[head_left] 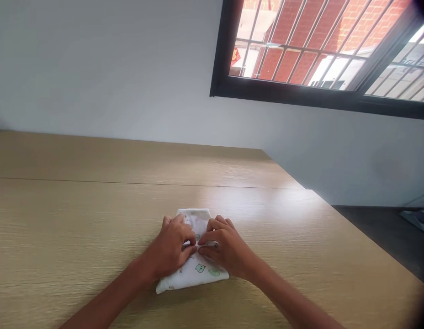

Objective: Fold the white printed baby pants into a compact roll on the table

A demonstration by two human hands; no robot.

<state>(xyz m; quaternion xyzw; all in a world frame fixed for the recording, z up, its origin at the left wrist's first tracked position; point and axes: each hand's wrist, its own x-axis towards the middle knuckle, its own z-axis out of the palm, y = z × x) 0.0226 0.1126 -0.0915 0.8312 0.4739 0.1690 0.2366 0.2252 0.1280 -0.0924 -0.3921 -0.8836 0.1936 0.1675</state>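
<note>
A white cloth (194, 276) printed with small green cartoon figures lies folded on the table in front of me. Its far end is narrow, and its near edge spreads wider. My left hand (174, 244) rests on the cloth's left side, thumb and forefinger pinching the fabric near the middle. From the right, my right hand (224, 244) pinches the cloth at almost the same spot, its fingertips close to those of the left. Both hands cover parts of the cloth, so the folds beneath them are hidden.
The wooden table (78, 228) has a seam running across it and a right edge slanting away. Behind it stands a pale wall (105, 68) with a dark-framed, barred window (287, 89) at upper right. Dark floor (376, 228) shows beyond the table's right edge.
</note>
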